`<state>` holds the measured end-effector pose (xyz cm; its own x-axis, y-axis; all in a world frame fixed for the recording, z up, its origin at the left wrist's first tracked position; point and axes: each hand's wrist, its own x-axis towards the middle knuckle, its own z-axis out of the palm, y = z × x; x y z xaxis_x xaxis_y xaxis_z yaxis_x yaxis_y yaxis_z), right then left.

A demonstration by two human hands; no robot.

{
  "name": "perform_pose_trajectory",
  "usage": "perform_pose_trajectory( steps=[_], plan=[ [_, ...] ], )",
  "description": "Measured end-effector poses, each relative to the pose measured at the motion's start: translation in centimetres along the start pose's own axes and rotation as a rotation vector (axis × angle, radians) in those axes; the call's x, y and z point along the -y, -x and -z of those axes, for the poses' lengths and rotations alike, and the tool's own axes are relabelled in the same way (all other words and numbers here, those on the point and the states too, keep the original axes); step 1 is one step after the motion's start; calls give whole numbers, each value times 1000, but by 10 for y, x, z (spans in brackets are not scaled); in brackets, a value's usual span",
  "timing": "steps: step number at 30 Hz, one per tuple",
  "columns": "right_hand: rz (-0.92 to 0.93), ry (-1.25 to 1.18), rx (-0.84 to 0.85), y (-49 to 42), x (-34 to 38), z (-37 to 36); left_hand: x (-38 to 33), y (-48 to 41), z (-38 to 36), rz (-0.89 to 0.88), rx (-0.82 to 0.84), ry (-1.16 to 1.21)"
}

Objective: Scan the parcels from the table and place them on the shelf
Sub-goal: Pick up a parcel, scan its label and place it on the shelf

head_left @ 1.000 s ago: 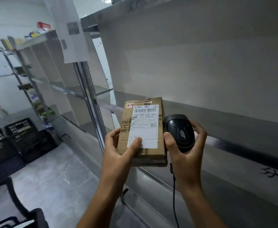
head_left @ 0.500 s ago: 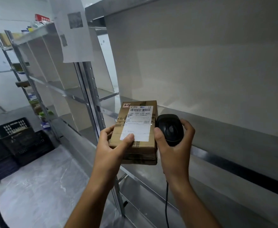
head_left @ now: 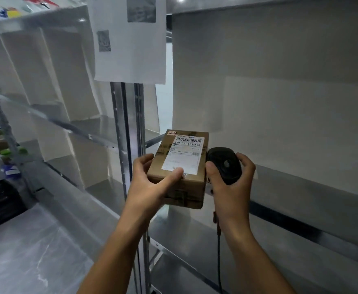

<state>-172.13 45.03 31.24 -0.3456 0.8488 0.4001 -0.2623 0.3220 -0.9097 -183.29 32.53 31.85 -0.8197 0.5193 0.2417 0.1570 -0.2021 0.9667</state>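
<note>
Parcel (head_left: 181, 164) moved nearer shelf (head_left: 322, 198); left grip (head_left: 150, 183) holds it, right grip (head_left: 231, 194) holds scanner (head_left: 224, 164).

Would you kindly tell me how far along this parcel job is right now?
Done: the parcel is up at the shelf, label facing up. In hand: left hand grips it, right hand holds the scanner beside it. Left: setting it down; whether scanned, unclear.

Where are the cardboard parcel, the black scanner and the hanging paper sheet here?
cardboard parcel (head_left: 184, 158): head view, on its white shipping label.
black scanner (head_left: 224, 165): head view, on its rounded top.
paper sheet (head_left: 135, 52): head view, on its blank white middle.
</note>
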Motion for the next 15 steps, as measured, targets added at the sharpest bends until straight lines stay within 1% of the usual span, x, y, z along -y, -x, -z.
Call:
perform_pose_trajectory(
  steps=[3, 7, 9, 11, 13, 15],
  plan=[
    [-12, 14, -44, -2, -4, -22, 4, -22, 12, -12, 11, -10],
    [-41, 48, -51, -9, -5, -36, 10, -48, 16, -57, -26, 0],
    [-66, 53, -53, -18, -6, -43, 9, -63, 14, -94, -54, -43],
    [-83, 45, -58, -26, -10, -48, 9, -73, 10, -192, -147, -154],
    [-82, 48, -68, -31, -12, -48, 15, -79, 5, -372, -229, -310],
    [-83, 56, -90, -33, -14, -44, 24, -80, 0, -567, -206, -513]
  ],
)
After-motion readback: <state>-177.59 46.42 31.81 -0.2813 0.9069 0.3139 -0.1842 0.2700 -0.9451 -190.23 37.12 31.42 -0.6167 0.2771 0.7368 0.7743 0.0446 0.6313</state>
